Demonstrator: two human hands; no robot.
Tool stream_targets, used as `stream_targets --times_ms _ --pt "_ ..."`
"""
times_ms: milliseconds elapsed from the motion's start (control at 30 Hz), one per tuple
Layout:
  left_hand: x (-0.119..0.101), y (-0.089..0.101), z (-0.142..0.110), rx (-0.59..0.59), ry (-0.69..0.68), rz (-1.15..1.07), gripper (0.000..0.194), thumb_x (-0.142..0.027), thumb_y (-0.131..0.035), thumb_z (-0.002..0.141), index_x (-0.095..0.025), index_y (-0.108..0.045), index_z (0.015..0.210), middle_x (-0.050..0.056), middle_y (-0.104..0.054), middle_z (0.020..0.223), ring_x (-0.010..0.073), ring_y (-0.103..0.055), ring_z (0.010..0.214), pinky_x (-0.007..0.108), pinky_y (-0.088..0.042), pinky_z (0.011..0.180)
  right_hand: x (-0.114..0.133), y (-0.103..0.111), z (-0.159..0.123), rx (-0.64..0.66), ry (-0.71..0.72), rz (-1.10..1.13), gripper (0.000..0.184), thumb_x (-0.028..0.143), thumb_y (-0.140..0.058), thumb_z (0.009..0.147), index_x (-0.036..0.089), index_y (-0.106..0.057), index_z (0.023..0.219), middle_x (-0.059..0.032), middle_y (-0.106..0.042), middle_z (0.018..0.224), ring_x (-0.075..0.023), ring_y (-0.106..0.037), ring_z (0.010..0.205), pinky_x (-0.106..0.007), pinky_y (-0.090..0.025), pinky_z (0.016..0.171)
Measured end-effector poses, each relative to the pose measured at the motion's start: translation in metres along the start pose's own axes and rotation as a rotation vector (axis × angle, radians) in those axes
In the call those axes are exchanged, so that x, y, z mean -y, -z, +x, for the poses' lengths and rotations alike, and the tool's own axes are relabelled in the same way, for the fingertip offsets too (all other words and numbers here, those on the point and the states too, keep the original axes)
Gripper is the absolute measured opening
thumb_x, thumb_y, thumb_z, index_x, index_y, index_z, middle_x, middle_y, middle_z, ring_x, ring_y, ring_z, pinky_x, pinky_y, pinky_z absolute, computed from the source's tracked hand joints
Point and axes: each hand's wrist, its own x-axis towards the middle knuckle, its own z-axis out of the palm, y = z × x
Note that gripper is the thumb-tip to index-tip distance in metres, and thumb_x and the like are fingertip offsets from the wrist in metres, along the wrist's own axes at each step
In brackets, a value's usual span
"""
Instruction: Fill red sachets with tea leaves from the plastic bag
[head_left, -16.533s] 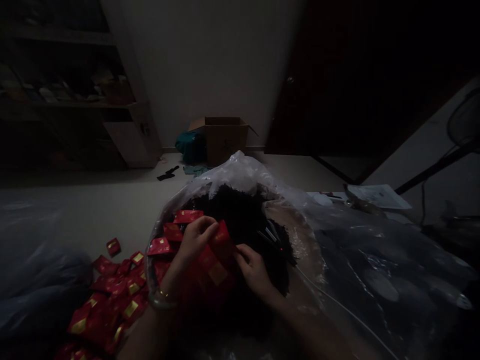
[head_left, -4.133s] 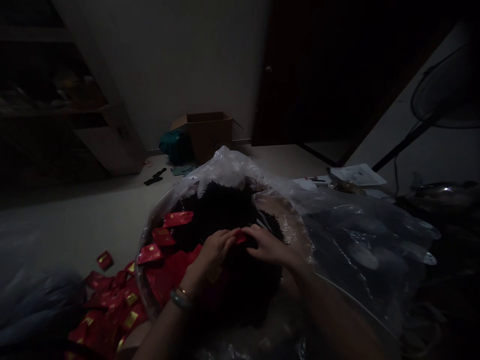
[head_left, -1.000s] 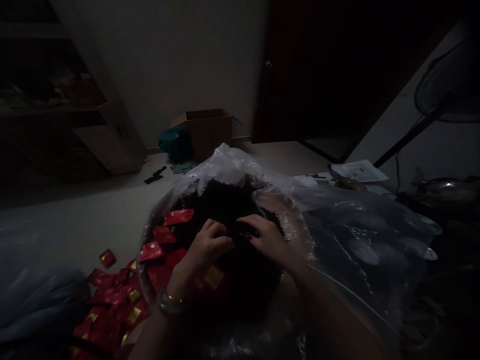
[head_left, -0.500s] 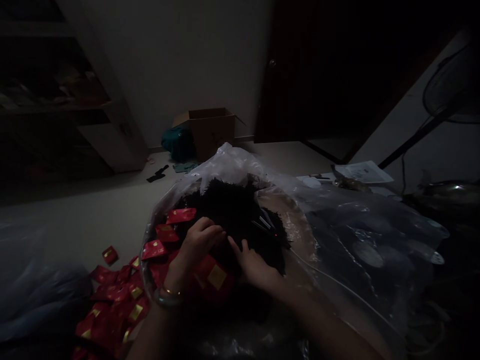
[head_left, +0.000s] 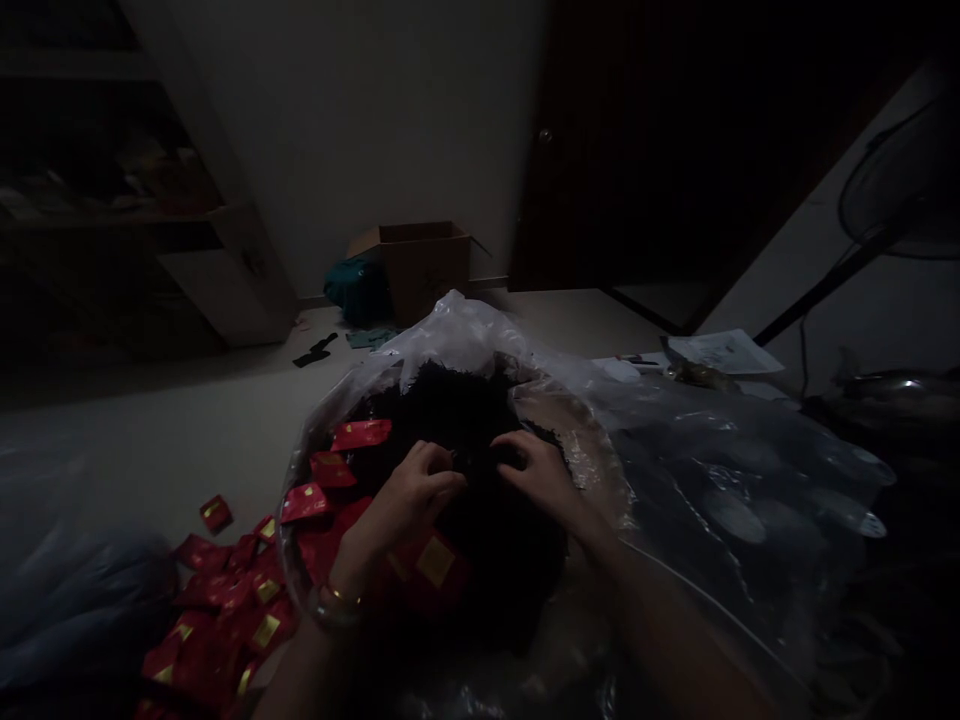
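Observation:
A clear plastic bag (head_left: 600, 400) lies open in front of me, filled with a heap of dark loose material (head_left: 450, 410). My left hand (head_left: 409, 495), a bangle on its wrist, has its fingers curled and pinched at the heap's middle. My right hand (head_left: 536, 475) is bent beside it, fingertips pressed into the dark material. What either pinches is too dark to make out. Small red packets with gold marks (head_left: 360, 435) lie on the left side of the bag, and one (head_left: 435, 560) sits under my left wrist.
Several more red packets (head_left: 225, 590) are strewn on the floor at the lower left. A cardboard box (head_left: 424, 265) and green cloth (head_left: 356, 290) stand by the far wall. Shelves rise at the left, a fan stand at the right, papers (head_left: 720, 350) beyond the bag.
My right hand has moved up from the near side of the heap to its top, close to my left hand. The left hand has barely shifted.

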Motion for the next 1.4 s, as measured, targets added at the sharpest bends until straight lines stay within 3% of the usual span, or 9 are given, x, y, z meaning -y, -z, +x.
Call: stream_targets --times_ms 133,467,633,767,900,1067,1167,1233,1400 --pt "-0.010 0.000 0.006 0.030 -0.071 0.075 0.016 -0.018 -0.054 0.089 -0.023 -0.070 0.090 0.005 -0.056 0.090 0.0178 -0.047 0.087 0.029 -0.046 0.071 0.027 0.009 -0.009 -0.105 0.074 0.119 0.025 0.010 -0.059 0.073 0.023 -0.067 0.092 -0.0018 -0.066 0.093 -0.0177 -0.062 0.088 -0.030 -0.051 0.077" --pt "-0.012 -0.004 0.005 0.013 -0.074 0.092 0.016 -0.022 -0.055 0.089 -0.022 -0.070 0.083 0.007 -0.057 0.099 0.0209 -0.045 0.096 0.034 -0.047 0.079 0.043 0.003 -0.022 0.067 0.126 0.272 0.051 0.011 -0.058 0.079 0.028 -0.052 0.126 -0.0064 -0.051 0.126 -0.0179 -0.060 0.107 -0.030 -0.057 0.080" --pt "-0.006 -0.003 0.004 -0.032 -0.064 0.050 0.015 -0.022 -0.054 0.089 -0.021 -0.069 0.086 0.008 -0.058 0.099 0.0208 -0.047 0.095 0.033 -0.048 0.077 0.051 0.009 -0.021 0.217 0.223 -0.104 0.036 0.022 -0.057 0.087 0.021 -0.056 0.123 -0.0096 -0.063 0.111 -0.0230 -0.059 0.105 -0.042 -0.048 0.092" --pt "-0.002 -0.008 0.002 -0.066 -0.028 -0.022 0.016 -0.019 -0.053 0.089 -0.020 -0.068 0.086 0.008 -0.058 0.099 0.0198 -0.049 0.095 0.033 -0.049 0.080 0.055 0.003 -0.022 0.289 0.263 -0.389 0.048 0.032 -0.058 0.087 0.014 -0.049 0.131 -0.0174 -0.061 0.117 -0.0288 -0.056 0.106 -0.046 -0.044 0.090" --pt "-0.001 -0.021 0.000 -0.091 0.098 -0.201 0.015 -0.019 -0.053 0.089 -0.019 -0.068 0.089 0.008 -0.054 0.114 0.0169 -0.055 0.097 0.031 -0.050 0.082 0.041 -0.008 -0.017 0.362 0.352 -0.440 0.057 0.022 -0.055 0.088 0.006 -0.037 0.140 -0.0190 -0.065 0.113 -0.0278 -0.060 0.098 -0.047 -0.041 0.090" --pt "-0.001 -0.036 0.001 -0.100 0.283 -0.604 0.021 -0.021 -0.052 0.089 -0.021 -0.062 0.107 0.009 -0.059 0.115 0.0179 -0.060 0.102 0.033 -0.050 0.088 0.022 -0.006 -0.010 0.278 0.249 -0.265 0.054 0.013 -0.051 0.086 0.018 -0.041 0.139 -0.0090 -0.070 0.107 -0.0215 -0.063 0.086 -0.040 -0.046 0.086" --pt "-0.001 -0.039 0.001 -0.020 0.488 -0.860 0.066 -0.022 -0.070 0.075 -0.024 -0.041 0.134 0.011 -0.057 0.126 0.0204 -0.062 0.103 0.034 -0.051 0.086 0.016 0.003 -0.007 0.100 0.129 -0.088 0.048 0.017 -0.050 0.087 0.024 -0.046 0.134 -0.0064 -0.070 0.109 -0.0208 -0.065 0.089 -0.038 -0.049 0.084" --pt "-0.003 -0.041 0.001 0.102 0.604 -0.962 0.072 -0.022 -0.079 0.064 -0.019 -0.048 0.129 0.009 -0.064 0.116 0.0208 -0.063 0.096 0.031 -0.051 0.080 0.013 0.009 -0.005 0.021 0.051 0.057 0.046 0.021 -0.050 0.087 0.025 -0.046 0.133 -0.0048 -0.071 0.102 -0.0199 -0.067 0.086 -0.035 -0.052 0.080" --pt "-0.017 -0.042 0.006 0.236 0.871 -1.174 0.035 -0.025 -0.077 0.061 -0.009 -0.066 0.089 0.001 -0.066 0.067 0.0122 -0.058 0.057 0.022 -0.045 0.055 0.011 0.010 -0.002 -0.084 -0.004 0.212 0.044 0.024 -0.058 0.081 0.024 -0.054 0.124 -0.0028 -0.071 0.093 -0.0185 -0.068 0.081 -0.032 -0.054 0.074"
